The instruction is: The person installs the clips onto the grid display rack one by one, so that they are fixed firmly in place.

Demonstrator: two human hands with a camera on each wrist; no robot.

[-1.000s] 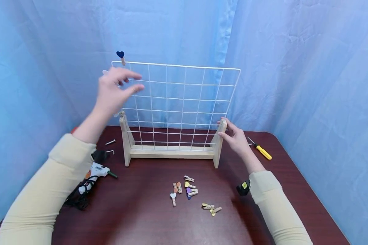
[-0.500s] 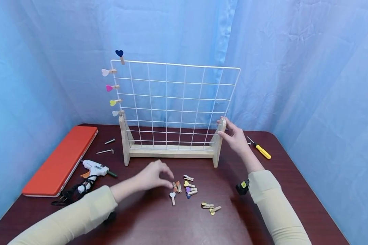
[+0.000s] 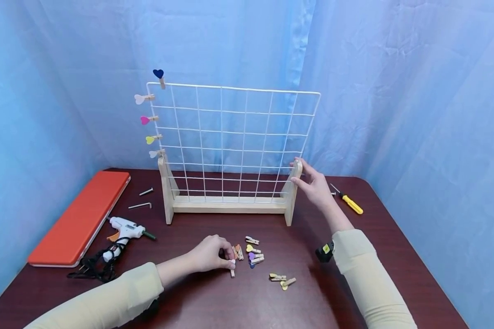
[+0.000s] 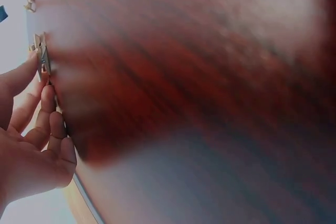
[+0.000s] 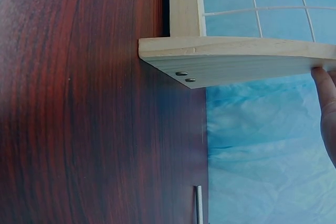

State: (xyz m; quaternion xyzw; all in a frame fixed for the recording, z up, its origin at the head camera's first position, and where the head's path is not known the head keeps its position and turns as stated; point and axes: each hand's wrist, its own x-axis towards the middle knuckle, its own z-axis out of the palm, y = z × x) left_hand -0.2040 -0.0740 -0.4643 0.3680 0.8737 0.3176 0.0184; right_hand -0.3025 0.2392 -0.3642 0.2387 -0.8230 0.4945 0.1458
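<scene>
My left hand (image 3: pixel 212 255) is down on the table, its thumb and index finger pinching a small wooden clothespin (image 3: pixel 232 273) at its white heart, which the fingertips partly cover. Beside it lie clothespins with orange hearts (image 3: pixel 238 252), a yellow heart (image 3: pixel 249 248) and a purple heart (image 3: pixel 253 257). A white wire grid (image 3: pixel 221 132) stands upright in a wooden stand (image 3: pixel 230 208). My right hand (image 3: pixel 318 188) grips the stand's right side piece (image 5: pixel 236 59), thumb in front and fingers behind. Several heart clothespins, such as a pink one (image 3: pixel 145 120), are clipped along the grid's left edge; a dark blue one (image 3: pixel 158 74) sits on top.
Two more clothespins (image 3: pixel 286 281) lie nearer the front. At the left are an orange-red case (image 3: pixel 80 219), a glue gun (image 3: pixel 125 228) with its black cord, a hex key (image 3: pixel 141 206) and a screw (image 3: pixel 146 191). A yellow screwdriver (image 3: pixel 351 204) lies at the right.
My left hand has come down from the grid's upper left to the clothespins on the table and now pinches the white-heart one. My right hand has stayed on the stand.
</scene>
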